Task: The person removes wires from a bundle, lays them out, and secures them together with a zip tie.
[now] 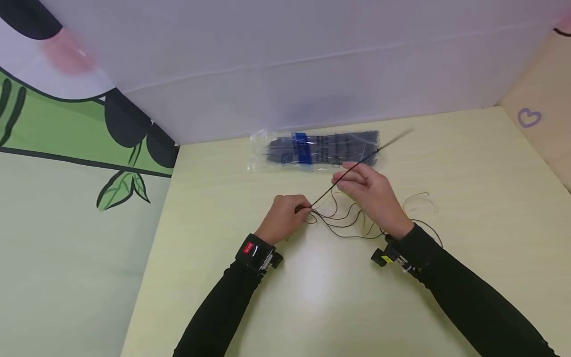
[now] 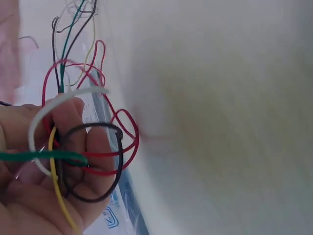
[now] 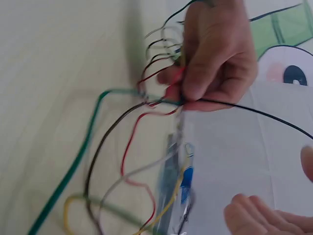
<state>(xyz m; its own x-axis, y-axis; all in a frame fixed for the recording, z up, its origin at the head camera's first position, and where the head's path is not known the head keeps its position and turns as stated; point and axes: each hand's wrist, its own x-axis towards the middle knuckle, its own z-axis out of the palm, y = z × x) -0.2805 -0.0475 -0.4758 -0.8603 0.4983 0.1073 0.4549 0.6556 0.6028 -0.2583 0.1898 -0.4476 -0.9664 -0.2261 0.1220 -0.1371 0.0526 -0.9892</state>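
My left hand [image 1: 285, 215] pinches a bundle of thin coloured wires [image 1: 343, 225] together with a long thin black cable tie [image 1: 332, 187]. In the left wrist view, red, black, yellow, white and green wires [image 2: 129, 147] loop out of the curled fingers. From the left fingertips the tie slants up to the right, passing close by my right hand [image 1: 368, 196], its far end blurred. In the right wrist view the right fingers [image 3: 244, 215] are relaxed, with the thumb apart from them and nothing pinched between.
A clear plastic bag of black cable ties [image 1: 325, 148] with a blue label lies at the back of the pale table [image 1: 490, 223]. Behind it stands a white panel [image 1: 312, 89]. Loose wire ends [image 1: 419, 196] trail on the table beyond the right wrist.
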